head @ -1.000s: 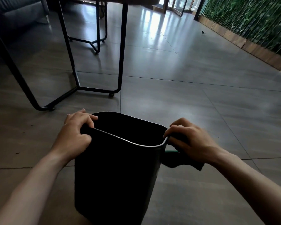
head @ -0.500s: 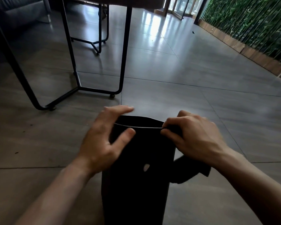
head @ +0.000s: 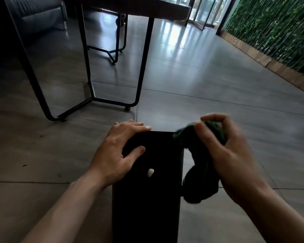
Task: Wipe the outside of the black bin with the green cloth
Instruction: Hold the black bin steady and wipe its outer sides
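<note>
**Black bin steadied on tiled floor, green cloth held at its right edge**

The black bin (head: 146, 190) was seen low in the middle of the head view, on the grey tiled floor (head: 209, 95), with one flat dark face turned towards the camera. A small white mark (head: 150, 172) was visible on that face. Whether the bin stood upright or was tipped could not be told from this angle.

The left hand (head: 119, 151) was laid on the bin's upper left corner, the fingers (head: 137, 126) spread flat along its far edge and the thumb pressed on the near face. The hand was opened wide against the bin and closed on nothing.

The green cloth (head: 202, 165) was held bunched in the right hand (head: 230, 160), just beside the bin's upper right corner. The fingers were curled around the top of the cloth, and its loose end hung down beside the bin's right edge. The upper bunch was seen at the corner of the bin; whether it touched the surface could not be told, since the hand and cloth were blurred.

Beyond the bin, a table with black metal legs (head: 144, 67) stood on the floor. A wall of green foliage (head: 279, 28) ran along the right side.
</note>
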A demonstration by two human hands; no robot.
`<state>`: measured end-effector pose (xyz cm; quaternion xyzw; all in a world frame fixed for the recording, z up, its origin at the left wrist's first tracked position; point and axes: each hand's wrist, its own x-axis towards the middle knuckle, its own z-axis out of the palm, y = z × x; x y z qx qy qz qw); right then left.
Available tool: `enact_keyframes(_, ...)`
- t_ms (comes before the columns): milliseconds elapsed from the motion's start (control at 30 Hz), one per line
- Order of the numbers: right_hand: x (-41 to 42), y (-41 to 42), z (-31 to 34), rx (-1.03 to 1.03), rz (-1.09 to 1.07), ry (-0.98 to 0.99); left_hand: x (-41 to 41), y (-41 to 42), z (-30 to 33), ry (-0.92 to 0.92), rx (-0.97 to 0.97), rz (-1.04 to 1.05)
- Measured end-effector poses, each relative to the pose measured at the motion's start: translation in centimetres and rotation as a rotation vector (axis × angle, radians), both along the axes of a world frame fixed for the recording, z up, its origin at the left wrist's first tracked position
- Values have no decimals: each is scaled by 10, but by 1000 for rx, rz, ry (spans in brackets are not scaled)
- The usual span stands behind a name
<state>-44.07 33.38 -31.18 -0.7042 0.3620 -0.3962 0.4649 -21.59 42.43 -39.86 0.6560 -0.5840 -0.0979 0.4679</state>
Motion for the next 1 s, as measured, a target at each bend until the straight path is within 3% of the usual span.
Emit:
enact_keyframes(133, 22, 13, 24, 209, 35, -454, -1, -1, 1, 37, 3, 25)
enact_keyframes(200, 36, 17, 18, 239, 6, -564, -2, -2, 2, 61, 18, 15)
enact_keyframes(333, 54, 27, -37, -176, -82, -267, -2, -5, 3, 57, 17, 5)
enact_keyframes(533, 20, 40, -130, -858, 173, 582, 1, -5, -2, 78, -2, 29)
enact_keyframes(633, 6, 46, -147, -1113, 325, 722, 6, -4, -3, 107, 11, 33)
enact_keyframes(767, -9, 49, -159, -1363, 451, 679, 6, -2, -2, 127, 29, -2)
enact_keyframes(867, -5, 33, -143, -1337, 411, 663, 7, -3, -2, 143, 35, 16)
enact_keyframes(1000, 23, 15, -111, -907, 146, 548, 5, -4, 0, 146, 56, -6)
